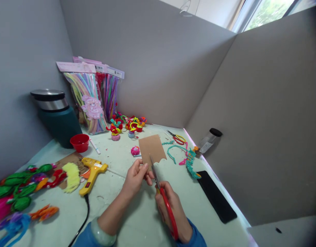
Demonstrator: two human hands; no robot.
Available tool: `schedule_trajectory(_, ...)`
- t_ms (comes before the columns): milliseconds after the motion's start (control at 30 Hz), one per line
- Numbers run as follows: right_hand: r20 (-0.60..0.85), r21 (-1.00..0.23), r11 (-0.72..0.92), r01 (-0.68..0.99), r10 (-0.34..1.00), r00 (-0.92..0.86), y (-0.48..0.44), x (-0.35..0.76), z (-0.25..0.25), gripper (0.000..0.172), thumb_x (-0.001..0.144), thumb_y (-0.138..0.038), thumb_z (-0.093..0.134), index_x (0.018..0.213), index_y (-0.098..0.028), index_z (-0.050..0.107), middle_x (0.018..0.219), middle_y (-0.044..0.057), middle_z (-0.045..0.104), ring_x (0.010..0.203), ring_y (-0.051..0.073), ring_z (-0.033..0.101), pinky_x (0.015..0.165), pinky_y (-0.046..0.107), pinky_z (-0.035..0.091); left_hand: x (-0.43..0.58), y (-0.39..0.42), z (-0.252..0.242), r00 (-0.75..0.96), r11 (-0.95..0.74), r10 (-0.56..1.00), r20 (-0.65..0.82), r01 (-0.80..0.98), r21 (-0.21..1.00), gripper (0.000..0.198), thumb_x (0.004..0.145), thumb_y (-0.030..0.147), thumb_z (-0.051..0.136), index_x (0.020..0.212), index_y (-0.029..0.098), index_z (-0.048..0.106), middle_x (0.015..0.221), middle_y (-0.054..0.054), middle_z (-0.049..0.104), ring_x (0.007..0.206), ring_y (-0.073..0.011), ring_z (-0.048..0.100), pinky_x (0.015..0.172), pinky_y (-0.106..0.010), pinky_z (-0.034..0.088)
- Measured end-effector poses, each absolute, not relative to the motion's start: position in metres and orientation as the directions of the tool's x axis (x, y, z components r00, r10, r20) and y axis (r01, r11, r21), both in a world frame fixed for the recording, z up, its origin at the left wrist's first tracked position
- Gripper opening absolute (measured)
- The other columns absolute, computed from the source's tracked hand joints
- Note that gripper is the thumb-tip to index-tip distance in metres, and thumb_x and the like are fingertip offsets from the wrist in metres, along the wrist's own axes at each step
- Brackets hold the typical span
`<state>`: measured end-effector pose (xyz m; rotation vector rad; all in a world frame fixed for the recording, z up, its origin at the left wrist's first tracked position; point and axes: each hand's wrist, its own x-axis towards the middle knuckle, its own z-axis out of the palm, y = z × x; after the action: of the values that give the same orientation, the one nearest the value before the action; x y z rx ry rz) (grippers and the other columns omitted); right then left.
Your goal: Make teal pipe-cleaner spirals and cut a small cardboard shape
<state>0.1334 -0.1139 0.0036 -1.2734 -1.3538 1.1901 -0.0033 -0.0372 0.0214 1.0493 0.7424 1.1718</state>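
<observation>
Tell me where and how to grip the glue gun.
Best by the handle, probably from the near right: the glue gun lies on its side, handle slanting toward the person. The fuzzy yellow piece crowds its left, and a pale stick juts rightward from the body, so stay below that.

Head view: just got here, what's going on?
A person's left hand holds a brown cardboard piece by its near edge. The right hand holds red-handled scissors, with a blade overlapping the cardboard. The near edge is already uneven, with curved notches toward the right. A yellow hot glue gun lies on the table to the left, not in either hand.
</observation>
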Motion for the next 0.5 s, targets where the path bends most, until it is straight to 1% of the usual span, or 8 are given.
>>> schedule_trajectory(300,-0.001,-0.994,0.005,0.107,0.998,-0.057,-0.1125,0.1312,-0.0001,0.036,0.079,-0.054,0.053,0.090,-0.020,0.045,0.058,-0.006,0.038,0.047,0.008,0.034,0.039,0.017,0.026,-0.0082,-0.0355,0.0225,0.265,0.048,0.963,0.043,-0.326,0.944,0.028,0.079,0.043,0.054,0.086,0.018,0.044,0.056,0.002,0.061,0.039,-0.0105,0.054,0.044,-0.021,0.041)
schedule_trajectory(500,0.009,-0.994,0.014,0.108,0.999,-0.049,-0.1122,0.1319,-0.0024,0.038,0.078,-0.054,0.055,0.090,-0.020,0.045,0.057,-0.006,0.038,0.047,0.008,0.035,0.040,0.017,0.027,-0.0126,-0.0323,0.0195,0.278,0.037,0.959,0.050,-0.299,0.954,0.024,0.081,0.041,0.052,0.085,0.018,0.044,0.054,0.003,0.060,0.036,-0.0084,0.050,0.041,-0.019,0.035)
